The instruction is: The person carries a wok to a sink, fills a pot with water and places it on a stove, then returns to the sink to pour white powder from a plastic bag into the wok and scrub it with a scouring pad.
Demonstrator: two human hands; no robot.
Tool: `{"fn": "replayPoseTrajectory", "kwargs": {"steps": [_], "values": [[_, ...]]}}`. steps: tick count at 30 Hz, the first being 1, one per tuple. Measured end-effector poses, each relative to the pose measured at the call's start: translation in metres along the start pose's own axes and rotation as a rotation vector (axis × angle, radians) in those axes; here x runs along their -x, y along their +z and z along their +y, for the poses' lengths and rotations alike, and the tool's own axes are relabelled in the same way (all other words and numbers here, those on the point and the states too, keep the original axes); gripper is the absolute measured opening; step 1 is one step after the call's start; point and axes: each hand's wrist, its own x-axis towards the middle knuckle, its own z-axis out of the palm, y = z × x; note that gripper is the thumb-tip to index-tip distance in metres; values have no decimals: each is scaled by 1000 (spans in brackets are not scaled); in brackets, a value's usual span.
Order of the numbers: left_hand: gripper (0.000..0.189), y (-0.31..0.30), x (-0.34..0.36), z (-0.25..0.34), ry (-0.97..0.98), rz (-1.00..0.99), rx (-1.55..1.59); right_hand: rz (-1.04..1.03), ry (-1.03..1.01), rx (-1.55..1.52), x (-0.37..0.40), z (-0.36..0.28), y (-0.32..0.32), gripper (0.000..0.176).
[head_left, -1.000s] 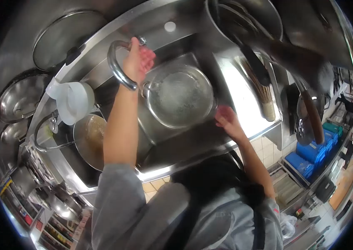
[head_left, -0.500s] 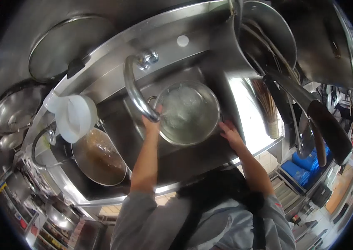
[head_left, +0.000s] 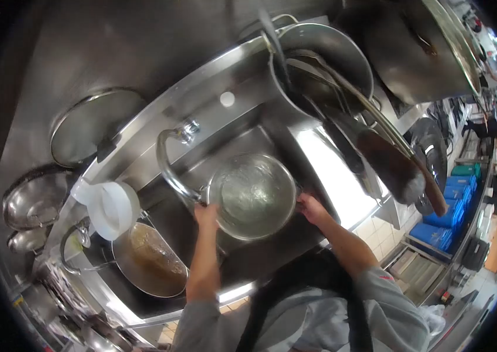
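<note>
The steel cooking pot (head_left: pixel 290 193), partly filled with water (head_left: pixel 248 193), is being held in the right basin (head_left: pixel 244 138) of the sink, just to the right of the curved faucet (head_left: pixel 170 177). It is being supported from opposite sides, presumably so that the weight is being shared and the water is being held level. The right side is being gripped by the right hand (head_left: pixel 312 209), with its fingers being curled inward; the left side is being clasped by the left hand (head_left: pixel 206 217) near the spout's end, though its exact finger hold is being obscured by blur. Both forearms are being extended from the near edge, the left nearly straight, the right being angled inward. In the left basin, a second pot (head_left: pixel 125 264) of brown liquid is being set apart, likely to avoid mixing.
</note>
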Motion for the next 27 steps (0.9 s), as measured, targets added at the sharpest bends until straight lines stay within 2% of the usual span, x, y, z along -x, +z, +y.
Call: {"fn": "replayPoseTrajectory", "kwargs": {"steps": [1, 2, 3, 5, 6, 7, 8, 9, 10, 11, 13, 14, 18, 21, 22, 27], "values": [[57, -9, 4, -6, 4, -6, 64, -4, -11, -83, 4, 7, -5, 26], [56, -20, 4, -14, 11, -20, 131, 14, 53, 85, 36, -25, 27, 11], [55, -24, 6, -19, 15, -39, 195, 14, 41, 85, 43, -29, 30, 11], [54, -26, 49, 19, -73, -5, 293, -31, 84, 130, 40, -24, 17, 14], [52, -33, 65, 33, -39, -57, 287, -91, 87, 82, 55, -34, 23, 28], [50, -42, 81, 44, -11, -114, 278, -65, 89, 53, 61, -36, 26, 64], [47, -46, 100, 57, -24, -73, 292, -124, 63, 54, 67, -40, 28, 90], [44, -51, 120, 66, -36, -32, 302, -93, 14, 85, 94, -57, 44, 80], [45, -65, 138, 64, 26, -92, 361, -222, -5, 159, 105, -70, 47, 58], [45, -69, 153, 67, 92, -150, 435, -122, -56, 115, 133, -82, 61, 32], [46, -57, 209, 109, 60, -75, 391, -164, -63, 209, 178, -114, 71, 22], [46, -55, 230, 122, 47, -26, 366, -195, -99, 233, 184, -115, 67, 23], [45, -71, 244, 129, 49, -144, 353, -281, -247, 313, 215, -129, 48, 25], [37, -66, 291, 142, 278, -332, 260, -277, -334, 329, 254, -143, 30, 25], [34, -46, 326, 164, 152, -259, 300, -267, -353, 318, 267, -147, 24, 24], [32, -46, 328, 132, 517, -493, 109, -156, -458, 191, 323, -144, -17, 19]]}}
